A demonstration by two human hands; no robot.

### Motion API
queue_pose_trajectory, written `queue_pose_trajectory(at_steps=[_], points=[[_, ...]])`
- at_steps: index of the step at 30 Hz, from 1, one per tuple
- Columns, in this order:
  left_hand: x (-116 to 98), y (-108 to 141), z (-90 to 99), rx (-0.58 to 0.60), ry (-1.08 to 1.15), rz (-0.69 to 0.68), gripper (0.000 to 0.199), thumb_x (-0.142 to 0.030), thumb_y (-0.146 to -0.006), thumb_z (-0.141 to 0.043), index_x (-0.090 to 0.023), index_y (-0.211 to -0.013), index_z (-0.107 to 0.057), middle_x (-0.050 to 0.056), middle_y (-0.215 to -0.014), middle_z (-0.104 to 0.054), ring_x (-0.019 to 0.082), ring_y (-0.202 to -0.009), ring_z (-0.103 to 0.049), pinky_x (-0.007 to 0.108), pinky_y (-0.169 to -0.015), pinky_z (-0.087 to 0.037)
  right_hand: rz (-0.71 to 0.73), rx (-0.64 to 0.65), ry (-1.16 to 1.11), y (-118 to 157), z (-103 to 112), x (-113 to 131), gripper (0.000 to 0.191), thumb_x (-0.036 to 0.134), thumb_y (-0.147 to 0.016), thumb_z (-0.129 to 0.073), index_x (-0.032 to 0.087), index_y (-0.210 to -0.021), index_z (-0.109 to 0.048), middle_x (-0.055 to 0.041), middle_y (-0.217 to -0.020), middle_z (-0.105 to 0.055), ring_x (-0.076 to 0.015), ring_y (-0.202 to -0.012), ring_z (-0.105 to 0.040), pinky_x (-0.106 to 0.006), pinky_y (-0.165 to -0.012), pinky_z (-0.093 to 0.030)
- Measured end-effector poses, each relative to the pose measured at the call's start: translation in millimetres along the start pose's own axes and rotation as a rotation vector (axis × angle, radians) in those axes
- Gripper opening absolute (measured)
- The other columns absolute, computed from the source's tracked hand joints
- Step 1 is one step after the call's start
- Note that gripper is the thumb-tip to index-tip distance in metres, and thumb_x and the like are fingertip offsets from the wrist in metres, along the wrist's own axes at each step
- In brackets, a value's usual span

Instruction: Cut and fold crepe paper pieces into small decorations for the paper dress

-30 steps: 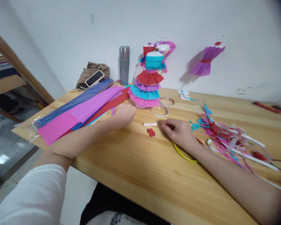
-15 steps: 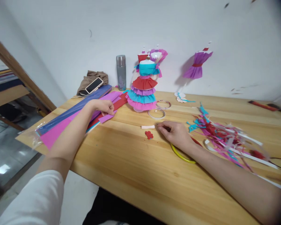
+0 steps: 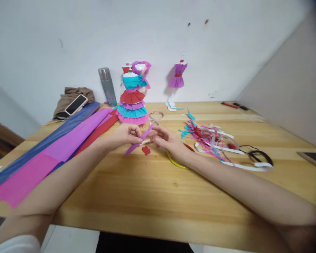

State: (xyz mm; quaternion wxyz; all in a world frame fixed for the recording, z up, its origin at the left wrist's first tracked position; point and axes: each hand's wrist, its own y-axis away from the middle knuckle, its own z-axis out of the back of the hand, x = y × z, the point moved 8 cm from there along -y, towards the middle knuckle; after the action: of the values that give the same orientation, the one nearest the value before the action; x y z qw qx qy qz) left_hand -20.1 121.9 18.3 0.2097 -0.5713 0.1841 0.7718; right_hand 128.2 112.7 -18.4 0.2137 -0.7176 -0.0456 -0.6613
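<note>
Between thumb and fingers my left hand pinches a narrow purple crepe-paper strip, which slants up toward the right. My right hand is close by, fingers curved and apart beside the strip's upper end; whether a fingertip touches it I cannot tell. A short white strip lies just behind the purple one, partly covered. Below the hands is a small red flower-shaped cutout. Yellow-handled scissors lie partly under my right wrist.
Behind the hands stands a tiered paper dress on a form. Coloured paper sheets lie left, near a phone and a grey flask. Paper scraps spread on the right; a purple dress is by the wall.
My left hand has moved right, away from the paper sheets, bringing the purple strip in front of my right hand. My right hand's fingers have spread. The view has turned right.
</note>
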Motion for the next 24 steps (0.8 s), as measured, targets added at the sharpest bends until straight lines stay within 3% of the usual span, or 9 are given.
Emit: queue_pose_trajectory(at_steps=[3, 5, 8, 12, 18, 24], points=[[23, -6, -28.3, -0.036, 0.124, 0.074, 0.026, -0.024, -0.064, -0.083, -0.015, -0.077, -0.062, 0.003, -0.071, -0.072, 0.013, -0.063, -0.066, 0.025, -0.063, -0.05, -0.103, 0.002, -0.077, 0, -6, -9, 0.036, 0.038, -0.068, -0.083, 0.018, -0.094, -0.069, -0.0002, -0.074, -0.069, -0.0127, -0.063, -0.06, -0.026, -0.059, -0.044], [31, -6, -36.5, -0.055, 0.148, 0.11, 0.026, -0.024, -0.064, -0.083, -0.015, -0.08, -0.063, 0.004, -0.071, -0.073, 0.013, -0.063, -0.066, 0.025, -0.064, -0.051, -0.151, -0.028, -0.104, -1, -4, -13, 0.036, 0.037, -0.061, -0.086, 0.017, -0.085, -0.068, 0.0025, -0.063, -0.065, -0.0101, -0.054, -0.054, -0.025, -0.054, -0.04], [33, -3, -35.2, -0.087, 0.135, 0.159, 0.029, -0.027, -0.064, -0.084, -0.015, -0.084, -0.066, 0.004, -0.071, -0.073, 0.013, -0.063, -0.066, 0.025, -0.064, -0.05, -0.189, -0.077, -0.14, -3, 2, -17, 0.037, 0.038, -0.058, -0.087, 0.017, -0.081, -0.068, 0.0046, -0.056, -0.061, -0.0086, -0.048, -0.05, -0.023, -0.049, -0.035], [32, 1, -34.5, -0.061, 0.117, 0.238, 0.032, -0.038, -0.066, -0.084, -0.015, -0.08, -0.067, 0.006, -0.073, -0.075, 0.014, -0.065, -0.065, 0.024, -0.062, -0.047, -0.135, -0.077, -0.129, -3, 3, -12, 0.032, 0.042, -0.063, -0.083, 0.017, -0.073, -0.067, 0.0063, -0.05, -0.054, -0.0067, -0.044, -0.043, -0.023, -0.046, -0.027], [36, 2, -39.8, -0.061, 0.097, 0.196, 0.036, -0.046, -0.064, -0.082, -0.015, -0.07, -0.065, 0.002, -0.062, -0.067, 0.01, -0.056, -0.056, 0.022, -0.056, -0.039, -0.069, -0.022, -0.061, -2, -5, -3, 0.041, 0.052, -0.07, -0.08, 0.017, -0.065, -0.059, 0.0063, -0.05, -0.051, -0.0062, -0.046, -0.04, -0.023, -0.048, -0.028], [50, -6, -40.5, -0.057, 0.209, 0.163, 0.051, -0.046, -0.051, -0.092, -0.014, -0.081, -0.066, 0.003, -0.068, -0.071, 0.011, -0.054, -0.059, 0.023, -0.053, -0.043, -0.044, -0.012, -0.122, -1, -9, 1, 0.04, 0.036, -0.058, -0.09, 0.02, -0.079, -0.059, 0.0068, -0.065, -0.061, -0.007, -0.055, -0.051, -0.021, -0.053, -0.038]])
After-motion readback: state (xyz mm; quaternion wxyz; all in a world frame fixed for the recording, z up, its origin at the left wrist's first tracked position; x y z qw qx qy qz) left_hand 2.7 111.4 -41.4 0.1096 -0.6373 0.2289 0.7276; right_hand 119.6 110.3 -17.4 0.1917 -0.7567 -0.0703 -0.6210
